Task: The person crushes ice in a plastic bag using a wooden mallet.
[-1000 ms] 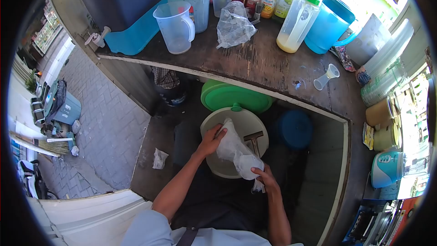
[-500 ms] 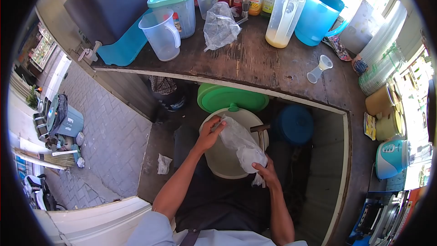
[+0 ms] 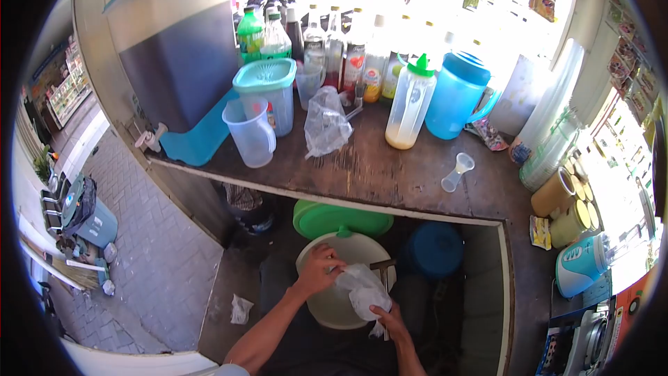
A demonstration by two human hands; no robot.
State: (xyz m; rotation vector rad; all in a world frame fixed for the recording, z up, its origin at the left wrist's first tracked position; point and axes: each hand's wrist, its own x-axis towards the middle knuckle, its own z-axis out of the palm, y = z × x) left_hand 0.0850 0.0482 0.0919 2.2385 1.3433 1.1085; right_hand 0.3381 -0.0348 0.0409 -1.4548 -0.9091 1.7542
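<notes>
A crumpled clear plastic bag (image 3: pixel 363 294) hangs over the white bucket (image 3: pixel 323 317), its lower end bulging and whitish. My right hand (image 3: pixel 394 325) grips that full end, thumb on top. At the bag's upper edge, my left hand (image 3: pixel 319 271) is closed, fingertips pinching the thin film. A hammer (image 3: pixel 383 264) stands close beside the bag, its head near the bucket's right rim and its handle running down behind my right hand. Behind the bucket is a green lid (image 3: pixel 341 218).
Above, a wooden counter (image 3: pixel 313 174) carries a measuring jug (image 3: pixel 250 132), a lidded container (image 3: pixel 266 87), another plastic bag (image 3: pixel 327 125), a squeeze bottle (image 3: pixel 410 108), a blue pitcher (image 3: pixel 457 97) and a small funnel-shaped cup (image 3: pixel 458 172). A blue tub (image 3: pixel 435 249) stands right of the bucket.
The view has tilted up, so everything sits lower in it. My left hand has come nearer the right, and the bag, stretched out between them before, is now bunched up.
</notes>
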